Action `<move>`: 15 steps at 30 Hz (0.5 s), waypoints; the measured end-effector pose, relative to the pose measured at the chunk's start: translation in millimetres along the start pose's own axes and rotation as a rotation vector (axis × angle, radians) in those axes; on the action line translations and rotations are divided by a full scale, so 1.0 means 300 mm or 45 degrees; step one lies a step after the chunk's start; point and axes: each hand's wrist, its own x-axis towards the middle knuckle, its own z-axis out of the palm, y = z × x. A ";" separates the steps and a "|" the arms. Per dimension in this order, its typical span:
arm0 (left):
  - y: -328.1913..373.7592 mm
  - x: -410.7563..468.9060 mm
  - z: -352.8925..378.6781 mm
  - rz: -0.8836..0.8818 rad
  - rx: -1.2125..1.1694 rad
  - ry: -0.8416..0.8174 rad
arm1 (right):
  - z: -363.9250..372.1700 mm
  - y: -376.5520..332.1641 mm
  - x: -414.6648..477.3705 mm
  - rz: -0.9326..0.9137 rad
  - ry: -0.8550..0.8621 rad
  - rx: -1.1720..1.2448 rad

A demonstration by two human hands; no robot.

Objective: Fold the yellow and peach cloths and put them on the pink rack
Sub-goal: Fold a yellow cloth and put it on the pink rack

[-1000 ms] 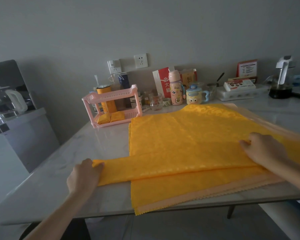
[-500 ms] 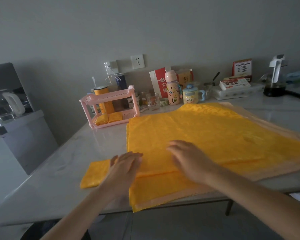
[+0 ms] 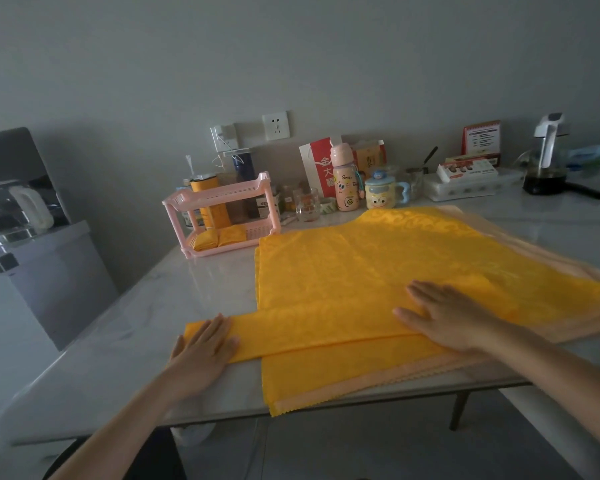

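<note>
A folded strip of yellow cloth [image 3: 312, 330] lies across the near part of a stack of flat yellow cloths [image 3: 361, 265]. Peach cloths [image 3: 354, 386] show under the stack along its near and right edges. My left hand [image 3: 201, 351] presses flat on the strip's left end, which sticks out onto the bare table. My right hand [image 3: 447, 317] lies flat with spread fingers on the strip further right. The pink rack [image 3: 222, 213] stands at the back left of the table, with two small folded yellow cloths [image 3: 219, 238] on its lower shelf.
The marble table [image 3: 146, 306] ends close to me, and the cloth stack overhangs its near edge. Behind the cloths stand a pink bottle [image 3: 343, 181], a cartoon mug [image 3: 381, 194], a glass [image 3: 307, 206], boxes and a coffee pot [image 3: 544, 171]. A kettle [image 3: 28, 209] sits on a cabinet at left.
The folded strip has been drawn out longer to the left. My left hand moved left onto its end, and my right hand moved right along it.
</note>
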 end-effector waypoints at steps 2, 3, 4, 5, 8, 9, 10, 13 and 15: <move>-0.027 -0.005 -0.005 -0.044 -0.009 -0.007 | -0.015 0.058 -0.023 0.062 -0.010 0.007; -0.034 -0.006 -0.008 -0.060 0.000 0.005 | -0.020 0.078 -0.031 0.081 -0.016 0.016; -0.036 -0.010 -0.011 -0.066 0.018 0.044 | -0.025 0.090 -0.035 0.093 -0.018 0.034; -0.031 -0.017 -0.015 -0.054 0.019 0.117 | -0.036 0.091 -0.043 0.098 -0.021 0.065; 0.014 -0.051 -0.027 0.105 -0.147 0.413 | -0.059 0.043 -0.075 0.041 0.209 0.206; 0.040 -0.063 -0.037 0.194 -0.217 0.481 | -0.064 0.027 -0.084 -0.005 0.321 0.226; 0.064 -0.074 -0.046 0.280 -0.266 0.505 | -0.065 0.009 -0.092 -0.071 0.380 0.247; 0.115 -0.083 -0.057 0.464 -0.222 0.402 | -0.054 -0.039 -0.101 -0.245 0.237 0.231; 0.127 -0.077 -0.059 0.473 -0.124 0.326 | -0.037 -0.056 -0.092 -0.267 0.104 0.203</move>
